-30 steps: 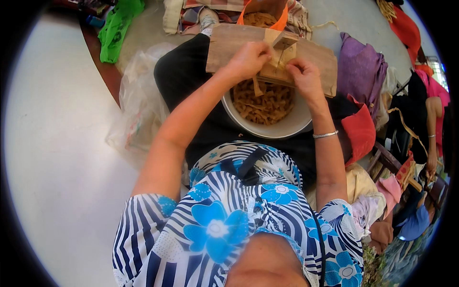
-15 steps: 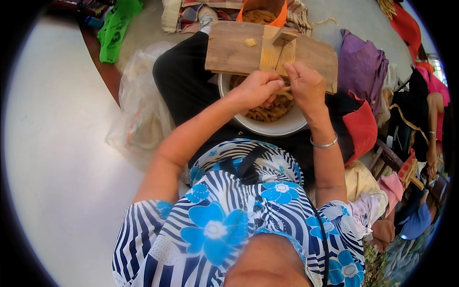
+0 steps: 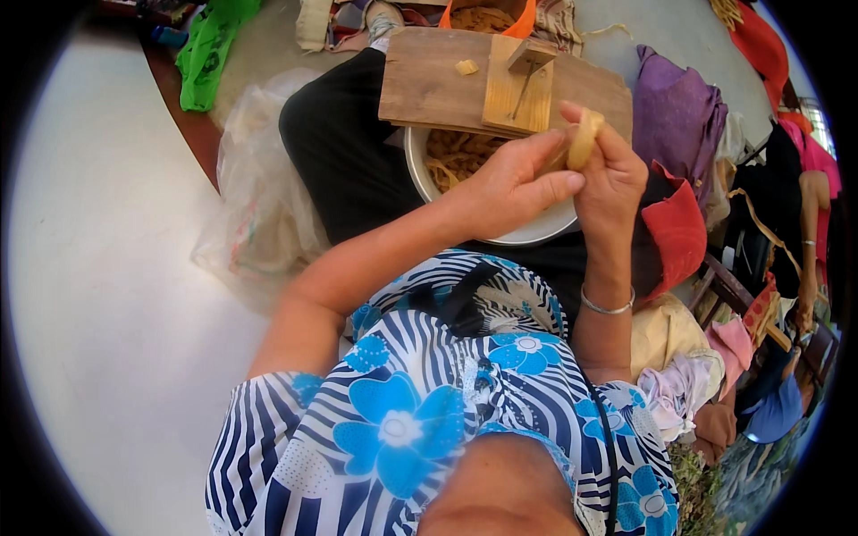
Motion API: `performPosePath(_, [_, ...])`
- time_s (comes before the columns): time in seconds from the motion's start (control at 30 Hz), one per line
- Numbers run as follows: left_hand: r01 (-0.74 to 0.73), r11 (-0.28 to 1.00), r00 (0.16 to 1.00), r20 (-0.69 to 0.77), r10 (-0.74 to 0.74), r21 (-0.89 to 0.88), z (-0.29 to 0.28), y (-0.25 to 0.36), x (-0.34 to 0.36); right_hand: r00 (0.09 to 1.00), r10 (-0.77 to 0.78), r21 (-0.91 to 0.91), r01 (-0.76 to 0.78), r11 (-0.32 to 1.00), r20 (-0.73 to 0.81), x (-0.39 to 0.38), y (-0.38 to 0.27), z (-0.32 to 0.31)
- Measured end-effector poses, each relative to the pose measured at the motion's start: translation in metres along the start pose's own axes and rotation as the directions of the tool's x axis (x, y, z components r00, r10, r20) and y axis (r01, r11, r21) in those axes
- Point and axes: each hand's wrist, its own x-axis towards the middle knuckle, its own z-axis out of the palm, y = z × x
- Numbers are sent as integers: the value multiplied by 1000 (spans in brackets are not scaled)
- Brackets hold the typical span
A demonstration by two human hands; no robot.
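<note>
My right hand (image 3: 608, 174) grips a looped pale tan strip (image 3: 585, 138) off the front right of a wooden board. My left hand (image 3: 523, 183) is curled beside it, fingers partly hidden, apparently pinching the same strip. The board (image 3: 424, 76) carries a lighter wood piece (image 3: 500, 103) with an upright block (image 3: 530, 56) and a thin metal piece; a small tan bit (image 3: 467, 67) lies left of these. Beneath, a metal basin (image 3: 417, 170) holds many curled tan strips (image 3: 451, 152), partly hidden by my hands.
An orange container (image 3: 523, 18) of strips sits behind the board. Clear plastic (image 3: 250, 214) and a green bag (image 3: 201, 49) lie left. Purple cloth (image 3: 670, 134), red cloth (image 3: 675, 232) and heaped garments lie right. Another person's arm (image 3: 811, 223) shows at the far right.
Both hands have moved from over the board to its front right edge and drawn together. A looped strip now shows raised in the right fingers.
</note>
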Motion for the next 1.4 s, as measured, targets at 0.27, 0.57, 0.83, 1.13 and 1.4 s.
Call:
performPosePath(0.27, [321,947,945,-63,-322,-23,-33,-52,8,977,-196,-662,204,721,88,-2,49,-6])
performPosePath(0.57, [-155,378,950,33,310,913,-37,-68,-4,814,531,144,-570,809,238,-34,104,-18])
performPosePath(0.83, [-204,696,951,-30,309,688,-39,-75,-10,739,543,551,-666,503,398,-36,100,-7])
performPosePath(1.13, [82,723,961,-247,125,686,-38,-69,14,1000,-20,-225,21,974,7,-28,94,-2])
performPosePath(1.4, [430,901,882,-191,-431,-52,-48,-49,-15,960,190,360,-105,927,-207,-27,85,5])
